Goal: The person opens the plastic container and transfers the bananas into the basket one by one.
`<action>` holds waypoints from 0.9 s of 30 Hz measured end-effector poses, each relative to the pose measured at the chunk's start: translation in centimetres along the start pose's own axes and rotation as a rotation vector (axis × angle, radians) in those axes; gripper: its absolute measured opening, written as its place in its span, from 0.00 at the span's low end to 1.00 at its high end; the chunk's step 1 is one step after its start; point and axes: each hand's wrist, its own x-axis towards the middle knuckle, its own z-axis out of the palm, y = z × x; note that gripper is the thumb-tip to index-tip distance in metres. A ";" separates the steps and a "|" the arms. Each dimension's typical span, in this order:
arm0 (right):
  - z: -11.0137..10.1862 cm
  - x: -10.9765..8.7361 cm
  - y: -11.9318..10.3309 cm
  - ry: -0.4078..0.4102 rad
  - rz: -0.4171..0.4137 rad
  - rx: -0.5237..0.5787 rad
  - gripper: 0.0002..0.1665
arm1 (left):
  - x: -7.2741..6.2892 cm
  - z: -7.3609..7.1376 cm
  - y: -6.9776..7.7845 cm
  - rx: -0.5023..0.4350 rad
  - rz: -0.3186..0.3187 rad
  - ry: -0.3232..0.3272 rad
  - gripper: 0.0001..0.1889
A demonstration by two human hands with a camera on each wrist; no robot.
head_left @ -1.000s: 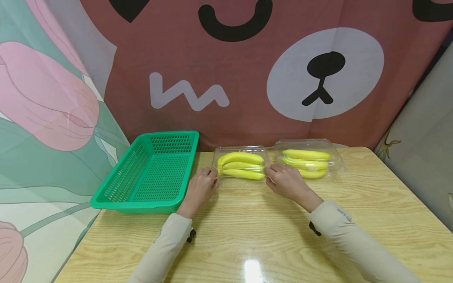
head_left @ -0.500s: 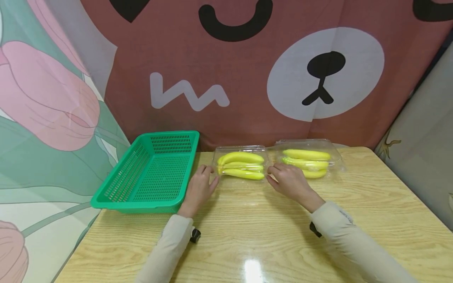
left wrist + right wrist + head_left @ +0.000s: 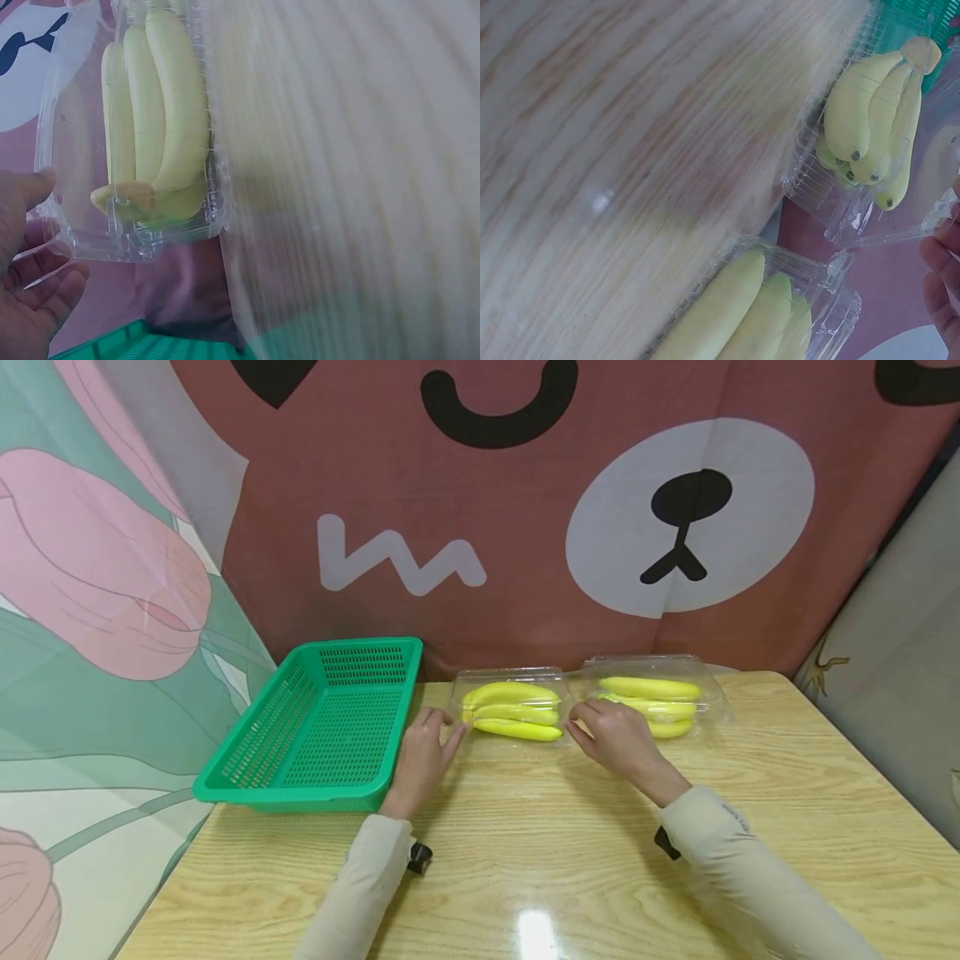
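Note:
Near the back of the table, a clear plastic clamshell box (image 3: 510, 673) holds a bunch of yellow bananas (image 3: 517, 729). At its left front corner is my left hand (image 3: 422, 764); in the left wrist view the thumb and fingers grip the lid corner (image 3: 60, 232) lightly. My right hand (image 3: 621, 742) pinches the opposite corner, where the right wrist view shows the fingers (image 3: 943, 259) at the lid's edge. Seen from both wrists, the lid stands apart from the base. Part of each hand falls outside its wrist view.
A second clamshell box (image 3: 637, 659) with bananas stands to the right, partly behind my right hand. A green perforated basket (image 3: 292, 795) lies at the left. The wooden table (image 3: 495, 877) ends at a patterned cloth wall (image 3: 510, 627).
My left thumb has spread away from the other fingers. Both hands have shifted slightly, and the near box's lid edge has risen a little. The basket and second box stay put.

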 end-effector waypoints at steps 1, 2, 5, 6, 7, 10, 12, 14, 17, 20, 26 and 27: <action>0.0 0.1 0.0 0.007 0.001 0.002 0.07 | 0.0 0.0 0.1 -0.008 -0.007 0.005 0.14; 0.0 0.1 0.0 0.014 0.001 0.002 0.07 | 0.1 0.0 0.1 -0.017 -0.014 0.011 0.13; 0.0 0.2 0.1 0.035 0.005 0.006 0.08 | 0.2 0.1 0.0 -0.042 -0.029 0.030 0.13; 0.0 0.2 0.1 0.040 0.008 0.009 0.08 | 0.2 0.1 0.0 -0.048 -0.031 0.038 0.13; 0.0 0.3 0.1 0.046 0.011 0.012 0.08 | 0.2 0.2 0.0 -0.055 -0.031 0.044 0.13; 0.0 0.4 0.2 0.052 0.021 0.016 0.09 | 0.3 0.2 0.0 -0.060 -0.021 0.064 0.14; -0.1 0.5 0.2 0.059 0.028 0.019 0.09 | 0.4 0.3 0.0 -0.067 -0.011 0.078 0.14; -0.1 0.6 0.3 0.067 0.032 0.021 0.09 | 0.6 0.3 0.0 -0.073 -0.005 0.091 0.14; -0.2 0.8 0.4 0.082 0.037 0.026 0.09 | 0.9 0.4 0.0 -0.084 -0.002 0.113 0.14; -0.3 1.1 0.5 0.096 0.040 0.028 0.08 | 1.2 0.4 0.0 -0.088 -0.001 0.136 0.14; -0.5 1.5 0.4 0.113 0.038 0.038 0.09 | 1.7 0.7 0.0 -0.111 -0.012 0.194 0.13; -0.5 1.5 0.5 0.117 0.038 0.043 0.10 | 1.8 0.7 0.0 -0.120 -0.020 0.203 0.13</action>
